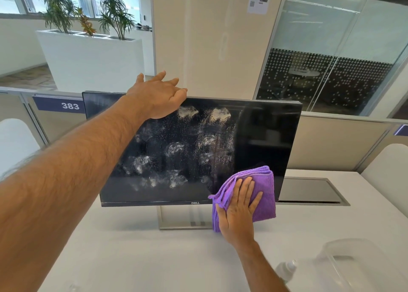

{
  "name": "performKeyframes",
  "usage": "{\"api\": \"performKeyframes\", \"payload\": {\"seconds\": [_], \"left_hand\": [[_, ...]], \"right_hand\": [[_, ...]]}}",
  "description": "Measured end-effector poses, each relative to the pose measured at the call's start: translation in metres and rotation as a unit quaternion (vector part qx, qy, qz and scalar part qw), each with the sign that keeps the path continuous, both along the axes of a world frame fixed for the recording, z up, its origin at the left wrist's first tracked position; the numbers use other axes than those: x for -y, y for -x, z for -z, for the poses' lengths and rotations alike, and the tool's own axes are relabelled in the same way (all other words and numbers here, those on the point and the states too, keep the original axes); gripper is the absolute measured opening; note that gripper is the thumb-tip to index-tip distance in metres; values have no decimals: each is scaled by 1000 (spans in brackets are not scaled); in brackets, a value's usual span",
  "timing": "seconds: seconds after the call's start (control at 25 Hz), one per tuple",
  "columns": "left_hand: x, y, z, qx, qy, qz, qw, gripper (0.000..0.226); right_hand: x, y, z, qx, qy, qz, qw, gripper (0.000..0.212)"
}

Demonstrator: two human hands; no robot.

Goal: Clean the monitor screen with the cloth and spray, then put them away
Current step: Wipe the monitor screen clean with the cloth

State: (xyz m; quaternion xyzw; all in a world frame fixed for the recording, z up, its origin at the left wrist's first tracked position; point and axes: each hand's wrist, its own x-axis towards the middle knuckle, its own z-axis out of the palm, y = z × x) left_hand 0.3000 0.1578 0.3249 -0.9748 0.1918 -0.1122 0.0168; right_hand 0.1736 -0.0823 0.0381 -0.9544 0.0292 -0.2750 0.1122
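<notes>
Purple microfibre cloth (262,194) on Dell monitor (265,137) — wiping barely begun.
Right hand (237,207) flat, pressing cloth; left hand (159,95) open, steadying top edge — spray blotches (174,148) mostly unwiped, put-away pending.

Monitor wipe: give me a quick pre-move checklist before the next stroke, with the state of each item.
1. Monitor braced: ok. The left hand lies over its top edge.
2. Cloth against the glass: ok. The right hand presses it flat on the lower right of the screen.
3. Spray still to wipe: not ok yet. White foam patches cover the middle and left of the screen; the right strip looks dark and clear.
4. Stroke path free: ok. Nothing lies between the cloth and the patches.
5. Spray bottle out of the way: ok. It is on the desk near the clear container, below the right forearm.
6. Cloth dampness: cannot tell.
</notes>
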Motion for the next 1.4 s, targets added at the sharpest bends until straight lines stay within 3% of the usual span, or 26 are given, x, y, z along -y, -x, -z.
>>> {"api": "performKeyframes", "payload": {"seconds": [0.32, 0.76, 1.08, 1.4], "left_hand": [[0, 0, 1, 3, -1, -3, 1000, 76], [0, 2, 0, 4, -6, -6, 1000, 74], [0, 5, 0, 10, -6, -2, 1000, 76], [0, 4, 0, 9, -10, -4, 1000, 70]], "right_hand": [[-6, 7, 8, -92, 42, 32, 994, 78], [-42, 9, 7, -110, 41, 5, 993, 80], [-42, 2, -2, -62, 48, 1, 997, 76], [-38, -30, -65, 56, 34, 7, 998, 74]]}}
